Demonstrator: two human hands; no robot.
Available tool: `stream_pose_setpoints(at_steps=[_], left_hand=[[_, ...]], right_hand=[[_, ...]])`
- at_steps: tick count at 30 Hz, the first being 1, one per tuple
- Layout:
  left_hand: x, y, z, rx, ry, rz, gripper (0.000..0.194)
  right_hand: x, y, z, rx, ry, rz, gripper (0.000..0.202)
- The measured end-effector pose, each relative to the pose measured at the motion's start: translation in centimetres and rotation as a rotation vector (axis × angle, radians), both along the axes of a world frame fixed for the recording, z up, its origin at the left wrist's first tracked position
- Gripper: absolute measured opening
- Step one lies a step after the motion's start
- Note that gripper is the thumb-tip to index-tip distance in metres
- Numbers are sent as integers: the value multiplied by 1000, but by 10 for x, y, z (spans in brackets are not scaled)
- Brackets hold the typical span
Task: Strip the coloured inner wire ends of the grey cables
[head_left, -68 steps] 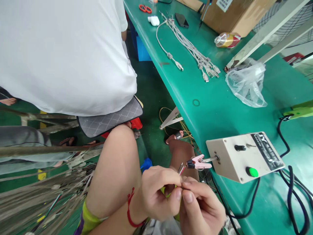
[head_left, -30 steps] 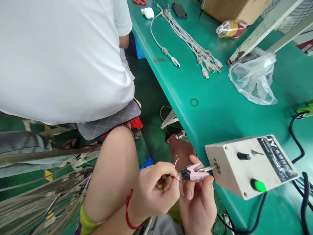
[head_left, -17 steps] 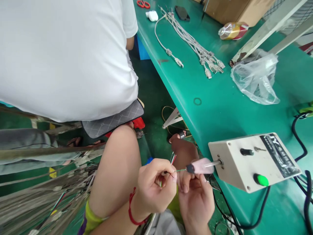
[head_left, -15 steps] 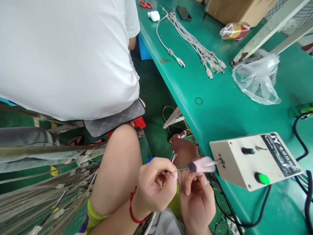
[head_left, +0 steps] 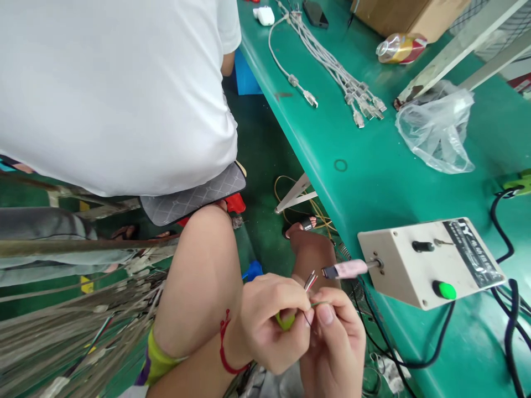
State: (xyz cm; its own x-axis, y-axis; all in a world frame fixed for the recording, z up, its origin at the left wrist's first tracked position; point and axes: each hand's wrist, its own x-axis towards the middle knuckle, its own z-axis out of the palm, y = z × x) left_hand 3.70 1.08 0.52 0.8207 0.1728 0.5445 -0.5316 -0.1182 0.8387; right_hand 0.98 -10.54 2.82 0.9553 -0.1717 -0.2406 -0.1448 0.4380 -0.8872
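Note:
My left hand (head_left: pixel 274 320), with a red string bracelet at the wrist, is closed in a pinch on the thin wires (head_left: pixel 310 281) of a cable end. Their red, white and black ends stick up above its fingertips. Close against it, my right hand (head_left: pixel 336 331) pinches the green wire (head_left: pixel 318 303) between thumb and forefinger. A dark strand crosses between the two hands. Just above the right hand, the pinkish, dark-tipped spindle (head_left: pixel 346 270) juts from a beige machine box (head_left: pixel 415 260) with a green button. The spindle touches neither hand.
Several grey USB cables (head_left: pixel 327 61) lie on the green table (head_left: pixel 373 182), near a plastic bag (head_left: pixel 440 130) and a bottle (head_left: pixel 401 48). A person in a white shirt (head_left: pixel 116 94) sits at the left. Many cables (head_left: pixel 95 315) hang at lower left; black power cords run at right.
The green wire has come away from the spindle tip. My right hand has turned and now pinches that wire beside my left fingertips. The view has shifted slightly.

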Motion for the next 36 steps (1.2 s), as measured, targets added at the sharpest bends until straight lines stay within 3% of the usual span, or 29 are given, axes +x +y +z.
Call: stream_pose_setpoints(at_steps=[7, 13, 15, 18, 21, 27, 36], left_hand=[[1, 2, 2, 31, -3, 28, 26], [4, -1, 0, 1, 8, 20, 27], [5, -2, -1, -24, 29, -5, 27], [7, -4, -2, -53, 48, -6, 27], [9, -5, -2, -65, 51, -9, 27], [14, -4, 0, -12, 77, -9, 25], [20, -6, 0, 55, 75, -1, 24]], right_hand=[[6, 6, 6, 49, 47, 21, 14], [10, 2, -5, 42, 37, 21, 20], [15, -2, -10, 39, 14, -33, 40], [28, -8, -14, 197, 30, -77, 63], [42, -12, -15, 297, 0, -68, 50], [53, -12, -15, 294, -20, -87, 30], [52, -10, -15, 297, -3, -97, 27]])
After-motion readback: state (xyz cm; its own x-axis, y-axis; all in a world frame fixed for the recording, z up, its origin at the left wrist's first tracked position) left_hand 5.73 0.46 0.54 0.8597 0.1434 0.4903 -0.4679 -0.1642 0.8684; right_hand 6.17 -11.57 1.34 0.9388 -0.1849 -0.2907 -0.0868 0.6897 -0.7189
